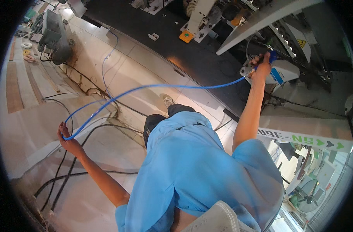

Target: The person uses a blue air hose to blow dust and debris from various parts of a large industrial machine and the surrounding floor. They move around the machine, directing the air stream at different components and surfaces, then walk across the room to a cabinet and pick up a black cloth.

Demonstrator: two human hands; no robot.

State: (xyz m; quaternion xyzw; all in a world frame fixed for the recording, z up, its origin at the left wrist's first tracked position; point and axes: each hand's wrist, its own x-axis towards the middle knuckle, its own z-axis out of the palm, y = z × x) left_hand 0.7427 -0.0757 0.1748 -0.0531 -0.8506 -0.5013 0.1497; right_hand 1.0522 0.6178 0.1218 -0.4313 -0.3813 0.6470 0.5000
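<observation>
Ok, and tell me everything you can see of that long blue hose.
The slim, round, glossy blue hose looks like smooth, flexible plastic. From the person's right hand, where its end is hard to make out, it runs in a long, gentle wave to the left hand, which holds it at a tight bend. There it doubles back toward the pale tiled floor. A thin blue line continues beyond, toward the flat black tabletop; whether it is the same hose is unclear.

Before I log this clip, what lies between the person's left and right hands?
In the head view, a blue hose arcs from the left hand to the right hand, passing over tiled floor and a black tabletop.
</observation>
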